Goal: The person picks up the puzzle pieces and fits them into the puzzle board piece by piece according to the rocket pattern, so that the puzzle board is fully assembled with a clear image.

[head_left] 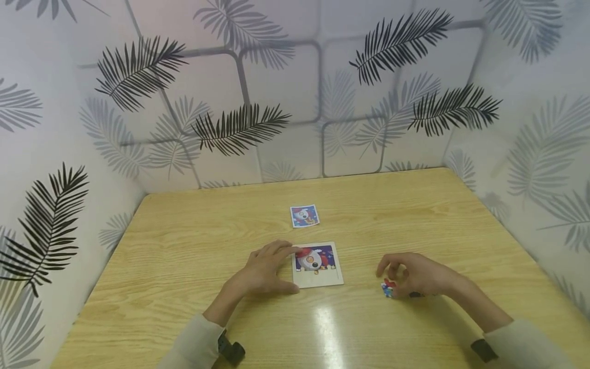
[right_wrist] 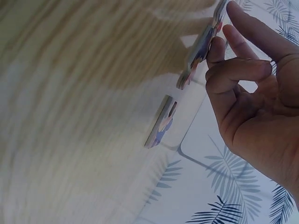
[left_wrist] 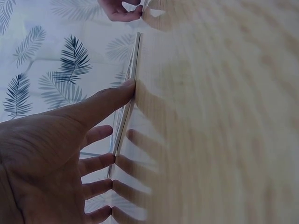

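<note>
A square jigsaw board (head_left: 318,280) with a white frame lies on the table; its upper half shows a cartoon face, its lower part is blank. My left hand (head_left: 265,271) rests at the board's left side. Its thumb touches the edge near the lower corner, and the index finger reaches over the upper left of the picture. To the right, my right hand (head_left: 417,277) has bent fingers and thumb at a colourful puzzle piece (head_left: 387,289) low at the tabletop. More pieces lie beneath that hand, partly hidden; one separate puzzle piece (right_wrist: 161,123) shows in the right wrist view.
A small printed picture card (head_left: 304,216) with the same cartoon lies behind the board. The wooden table (head_left: 207,220) meets walls covered in leaf-patterned sheeting (head_left: 286,148) at its back and sides. Dark straps circle both wrists.
</note>
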A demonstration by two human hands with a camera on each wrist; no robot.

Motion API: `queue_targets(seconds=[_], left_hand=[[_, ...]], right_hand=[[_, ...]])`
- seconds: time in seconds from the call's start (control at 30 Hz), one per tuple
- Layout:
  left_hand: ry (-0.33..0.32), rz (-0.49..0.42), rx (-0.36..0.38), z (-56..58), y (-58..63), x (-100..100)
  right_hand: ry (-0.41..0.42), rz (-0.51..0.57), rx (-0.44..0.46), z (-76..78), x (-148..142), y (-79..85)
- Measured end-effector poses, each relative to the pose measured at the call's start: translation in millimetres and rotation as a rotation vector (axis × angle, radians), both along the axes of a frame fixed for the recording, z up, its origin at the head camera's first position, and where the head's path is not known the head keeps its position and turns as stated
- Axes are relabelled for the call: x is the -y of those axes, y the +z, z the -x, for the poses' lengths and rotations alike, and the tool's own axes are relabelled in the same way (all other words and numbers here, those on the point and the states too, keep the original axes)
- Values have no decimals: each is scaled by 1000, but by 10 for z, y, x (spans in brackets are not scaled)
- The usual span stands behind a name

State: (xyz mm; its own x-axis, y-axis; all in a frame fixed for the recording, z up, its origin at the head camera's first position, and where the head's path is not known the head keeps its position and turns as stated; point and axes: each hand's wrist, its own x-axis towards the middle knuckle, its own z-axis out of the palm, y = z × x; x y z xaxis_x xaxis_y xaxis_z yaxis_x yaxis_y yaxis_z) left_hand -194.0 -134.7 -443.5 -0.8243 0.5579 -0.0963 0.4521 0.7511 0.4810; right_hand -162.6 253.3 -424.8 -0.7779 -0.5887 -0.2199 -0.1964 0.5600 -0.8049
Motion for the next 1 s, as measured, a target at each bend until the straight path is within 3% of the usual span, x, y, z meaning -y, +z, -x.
queue_targets(seconds=[0.3,0.7,1.0], left_hand=[[-2,-1,3,-12,1,2],[-1,17,-2,-12,11,4],[5,8,4,-14,25,-4]], right_hand=[[3,-14,-108,-32,29,-23],[-39,-90,-101,-35,78,-4],[-19,-24,-144,14,63,-46]])
